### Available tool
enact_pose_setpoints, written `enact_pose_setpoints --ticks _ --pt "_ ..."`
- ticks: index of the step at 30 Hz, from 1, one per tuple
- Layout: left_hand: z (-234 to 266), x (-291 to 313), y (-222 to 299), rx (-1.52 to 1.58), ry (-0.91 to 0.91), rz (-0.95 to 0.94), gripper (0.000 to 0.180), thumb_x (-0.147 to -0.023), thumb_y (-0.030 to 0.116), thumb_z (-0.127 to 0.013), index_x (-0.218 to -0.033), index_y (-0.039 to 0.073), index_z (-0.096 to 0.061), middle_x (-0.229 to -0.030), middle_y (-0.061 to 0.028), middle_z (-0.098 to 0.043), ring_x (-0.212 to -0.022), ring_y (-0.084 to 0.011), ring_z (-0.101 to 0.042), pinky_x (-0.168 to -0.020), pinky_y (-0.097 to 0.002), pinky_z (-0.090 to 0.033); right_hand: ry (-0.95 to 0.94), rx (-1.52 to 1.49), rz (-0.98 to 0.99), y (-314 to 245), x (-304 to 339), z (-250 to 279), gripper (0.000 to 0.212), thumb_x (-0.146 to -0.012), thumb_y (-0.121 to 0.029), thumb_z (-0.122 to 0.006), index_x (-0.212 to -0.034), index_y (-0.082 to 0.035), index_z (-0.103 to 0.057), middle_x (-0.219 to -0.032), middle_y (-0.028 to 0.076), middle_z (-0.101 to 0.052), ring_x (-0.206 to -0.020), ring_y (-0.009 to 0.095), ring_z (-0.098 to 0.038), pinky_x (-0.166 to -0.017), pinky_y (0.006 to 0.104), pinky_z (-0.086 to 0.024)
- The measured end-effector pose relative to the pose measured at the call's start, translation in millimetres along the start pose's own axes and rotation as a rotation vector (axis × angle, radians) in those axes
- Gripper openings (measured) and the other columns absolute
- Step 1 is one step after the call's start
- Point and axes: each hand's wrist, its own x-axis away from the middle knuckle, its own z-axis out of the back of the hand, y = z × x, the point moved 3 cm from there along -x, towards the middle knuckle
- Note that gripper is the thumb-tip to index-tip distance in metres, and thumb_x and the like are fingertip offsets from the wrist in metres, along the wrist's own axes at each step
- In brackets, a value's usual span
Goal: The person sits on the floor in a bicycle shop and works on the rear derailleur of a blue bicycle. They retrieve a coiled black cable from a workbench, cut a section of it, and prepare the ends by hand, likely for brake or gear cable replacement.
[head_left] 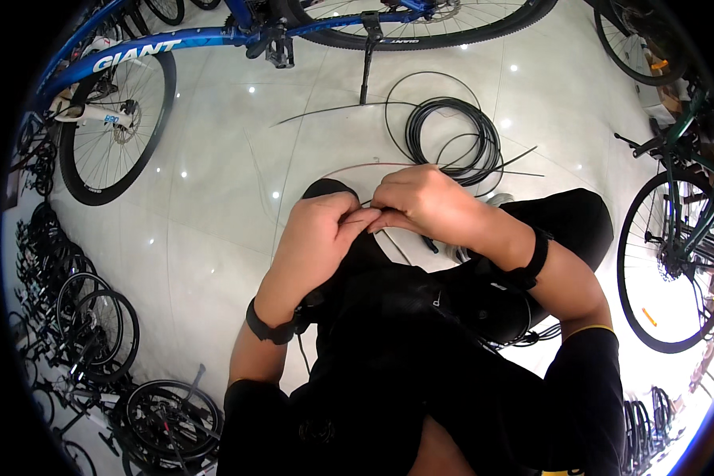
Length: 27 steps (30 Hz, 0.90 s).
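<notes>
My left hand (316, 238) and my right hand (425, 200) meet in front of my lap, above my dark trousers. Both are closed, thumbs and fingertips pinched together around a thin dark cable (365, 203), of which only a short piece shows between the fingers. Its ends are hidden by my hands. Just beyond, on the floor, lies a loose coil of black cable (492, 141) with several loops and stray ends. A thin reddish strand (365, 165) curves across the floor close to my fingers.
A blue bicycle (190, 37) stands across the far side on its kickstand (366, 75). Many bicycles and wheels (103, 325) line the left. A dark green bicycle (674, 198) stands at the right. The pale tiled floor (214, 198) reflects small lights.
</notes>
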Motion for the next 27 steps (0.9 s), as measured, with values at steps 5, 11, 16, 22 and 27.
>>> enact_pose_setpoints --ticks 5,11,16,22,27 --pt "37 17 -115 0.1 0.02 0.148 0.018 -0.088 0.013 -0.065 -0.079 -0.002 -0.06 -0.066 -0.0064 -0.053 -0.061 -0.0144 -0.049 -0.058 -0.0278 -0.041 -0.089 0.223 -0.184 36 12 37 0.017 -0.08 -0.017 -0.07 -0.079 -0.001 -0.063 -0.075 0.016 -0.064 -0.078 0.036 -0.063 -0.07 0.0422 -0.05" --pt "82 83 -260 0.207 0.15 0.319 0.017 -0.091 0.013 -0.064 -0.08 0.001 -0.061 -0.07 0.0 -0.053 -0.067 -0.0093 -0.047 -0.063 -0.024 -0.04 0.015 0.25 -0.402 62 18 94 0.012 -0.079 -0.011 -0.071 -0.085 -0.001 -0.069 -0.079 0.013 -0.067 -0.071 0.029 -0.062 -0.067 0.036 -0.05" --pt "40 54 -254 0.127 0.065 0.311 0.018 -0.089 0.016 -0.068 -0.092 -0.002 -0.066 -0.071 -0.0024 -0.057 -0.067 -0.0091 -0.051 -0.061 -0.0246 -0.043 0.279 -0.239 -0.518 61 8 111 0.01 -0.08 -0.007 -0.073 -0.084 0.001 -0.07 -0.072 0.005 -0.067 -0.068 0.012 -0.06 -0.063 0.0256 -0.049" --pt "27 3 -155 0.33 0.095 0.045 0.033 -0.093 0.023 -0.062 -0.117 0.001 -0.055 -0.097 -0.0032 -0.053 -0.071 -0.0099 -0.041 -0.066 -0.0246 -0.039 0.427 -0.678 -0.299 44 -14 73 0.006 -0.088 -0.004 -0.067 -0.093 -0.001 -0.066 -0.088 0.001 -0.067 -0.074 0.005 -0.057 -0.066 0.0216 -0.049" --pt "28 -20 -27 1.127 -0.026 -0.315 0.028 -0.1 0.025 -0.051 -0.11 -0.001 -0.056 -0.099 -0.0063 -0.051 -0.078 -0.0107 -0.039 -0.07 -0.025 -0.036 0.346 -0.35 -0.189 32 -13 52 0.01 -0.09 0.001 -0.062 -0.099 0.002 -0.064 -0.097 0.01 -0.068 -0.082 0.015 -0.064 -0.073 0.0271 -0.053"
